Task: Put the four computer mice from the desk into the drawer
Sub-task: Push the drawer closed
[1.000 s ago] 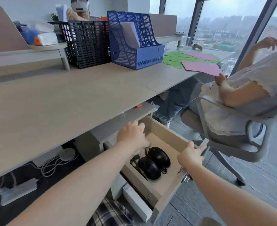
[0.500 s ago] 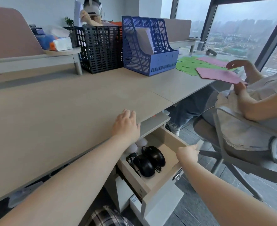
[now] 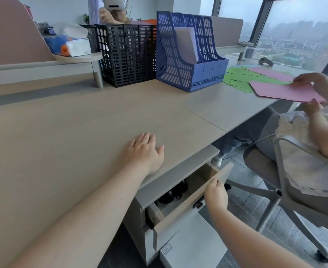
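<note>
I count two mice (image 3: 173, 192) in my one drawer (image 3: 188, 209), two file racks (image 3: 186, 55) on the desk (image 3: 82, 132), and two hands (image 3: 143, 149).

I get soft, grey daylight from the windows (image 3: 298, 35) far right of my fingers (image 3: 145, 137); no glare, faint shadows. The drawer (image 3: 190, 198) interior under my right hand (image 3: 216, 196) sits dim. Edges bow; everything is slightly soft.

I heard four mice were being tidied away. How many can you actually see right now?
2, both black, side by side inside the half-shut drawer: one mouse nearer the front, another mouse behind it. The desk overhang covers the rest of the drawer, so more may be hidden.
</note>
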`<state>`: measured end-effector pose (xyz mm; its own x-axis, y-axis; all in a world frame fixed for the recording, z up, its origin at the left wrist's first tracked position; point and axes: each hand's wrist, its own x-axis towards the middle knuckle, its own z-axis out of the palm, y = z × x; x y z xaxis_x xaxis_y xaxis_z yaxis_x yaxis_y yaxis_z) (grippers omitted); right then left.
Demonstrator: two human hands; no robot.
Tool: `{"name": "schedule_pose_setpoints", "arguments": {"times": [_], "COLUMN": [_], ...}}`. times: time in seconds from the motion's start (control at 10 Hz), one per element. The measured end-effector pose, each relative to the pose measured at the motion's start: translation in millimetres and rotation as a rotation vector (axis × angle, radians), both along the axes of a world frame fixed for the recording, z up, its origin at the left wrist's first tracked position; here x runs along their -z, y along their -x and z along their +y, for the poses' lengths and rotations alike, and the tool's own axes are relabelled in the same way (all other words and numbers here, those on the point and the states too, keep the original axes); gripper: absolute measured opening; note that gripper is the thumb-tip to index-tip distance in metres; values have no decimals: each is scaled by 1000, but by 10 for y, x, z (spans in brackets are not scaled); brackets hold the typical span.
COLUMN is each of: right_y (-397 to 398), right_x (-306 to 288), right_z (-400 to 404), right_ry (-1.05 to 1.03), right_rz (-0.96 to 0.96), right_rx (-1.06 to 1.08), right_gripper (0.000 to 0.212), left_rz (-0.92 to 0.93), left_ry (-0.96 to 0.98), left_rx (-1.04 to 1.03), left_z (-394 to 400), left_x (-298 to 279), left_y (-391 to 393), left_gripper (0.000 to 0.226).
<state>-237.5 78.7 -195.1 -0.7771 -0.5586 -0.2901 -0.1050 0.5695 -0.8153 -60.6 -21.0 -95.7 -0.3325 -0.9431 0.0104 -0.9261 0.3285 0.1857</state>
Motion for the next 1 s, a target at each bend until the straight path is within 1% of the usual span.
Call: {"name": "schedule_pose_setpoints", "arguments": {"times": [0.2, 0.3, 0.4, 0.5, 0.6, 0.7, 0.8, 0.9, 1.0], "right_y": [-126, -125, -92, -83, -57, -39, -14, 90, 218], "right_x": [-20, 38, 104, 129, 190, 227, 184, 105, 11], "right_z": [-208, -343, -463, -530, -573, -555, -492, -448, -398], "right_ry": [115, 131, 161, 144, 177, 182, 161, 128, 32], "right_rz": [-148, -214, -363, -369, -374, -376, -396, -370, -203], "right_rx": [90, 83, 78, 108, 141, 134, 62, -61, -221], "right_gripper": [44, 46, 60, 62, 63, 62, 61, 47, 39], "left_rz": [27, 47, 52, 58, 55, 35, 31, 34, 47], "left_ry": [-9, 0, -5, -7, -9, -5, -7, -22, -3], "left_rx": [7, 2, 3, -8, -10, -6, -7, -5, -10], "left_z": [-5, -2, -14, -45, -59, -48, -40, -38, -32], "left_x": [17, 21, 26, 26, 18, 5, -8, -8, -8], "left_y": [0, -2, 13, 31, 46, 48, 39, 38, 43], "left_gripper": [63, 63, 63, 64, 64, 63, 63, 63, 63]}}
